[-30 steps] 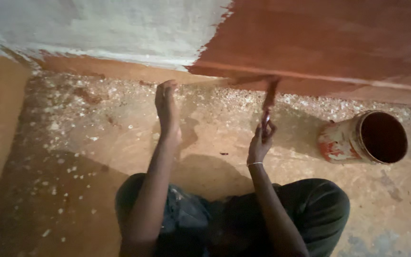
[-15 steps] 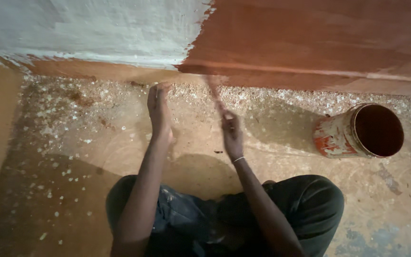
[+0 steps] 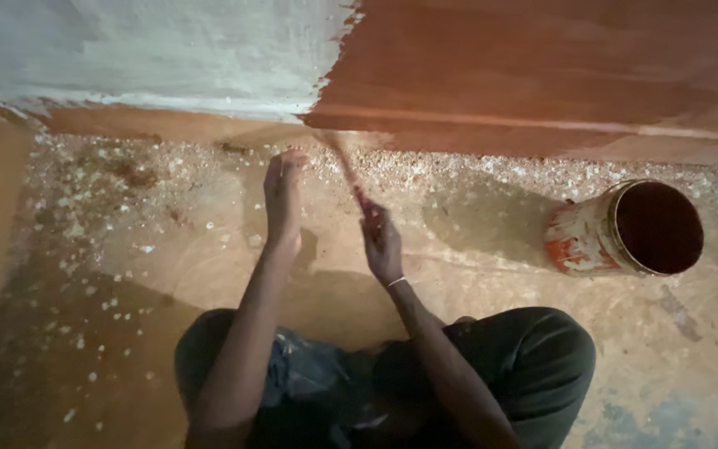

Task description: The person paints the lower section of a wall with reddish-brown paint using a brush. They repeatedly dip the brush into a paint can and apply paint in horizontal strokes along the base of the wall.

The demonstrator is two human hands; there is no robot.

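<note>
Head view: right hand has its fingers wrapped around a paintbrush whose tip meets the far wall's base. Left hand, fingers straight together, holds nothing just beside it. Paint bucket lies tipped, well right.

Open floor left of left hand; paint bucket blocks far right; wall closes front beyond brush.
</note>
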